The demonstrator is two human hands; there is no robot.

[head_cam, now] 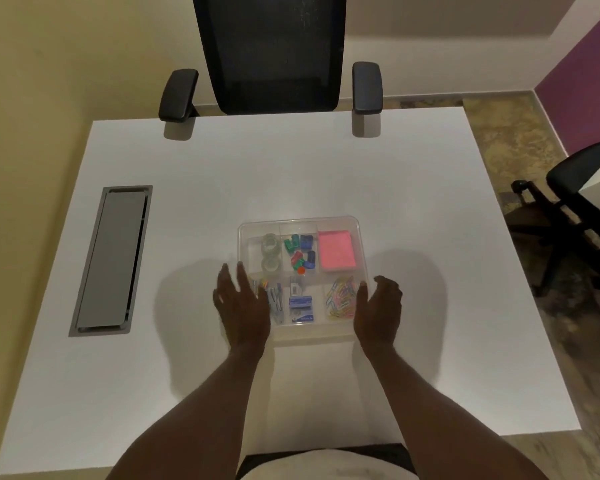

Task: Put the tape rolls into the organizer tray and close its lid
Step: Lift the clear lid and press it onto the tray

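The left hand [241, 303] lies beside the left wall of the clear organizer tray [298, 220], its fingers [225, 273] straight and slightly spread, clamped on nothing. The right hand [378, 306] is at the tray's right wall, its fingers [387, 284] loosely curled with the thumb standing apart from them, and it holds nothing. Whether either hand actually touches the plastic cannot be told. The tape rolls [271, 243] are already in the tray, two clear rolls one behind the other in the far-left compartment, just ahead of the left fingertips. To the right of them, between the two hands and farther out, sits a cluster of small green, blue and red cylinders [300, 251], and ahead of the right fingers is a pink note pad [336, 250]. Close in between the hands are a blue stapler [276, 303], a blue staple box [300, 306] and a heap of coloured paper clips [342, 299], the clips just beside the right thumb. Whether a clear lid covers the tray cannot be told. The tray rests on a white surface [395, 188]. A grey cable hatch [113, 259] is set into it well to the left of the left fingers, and a black office chair [274, 53] stands at the far edge.
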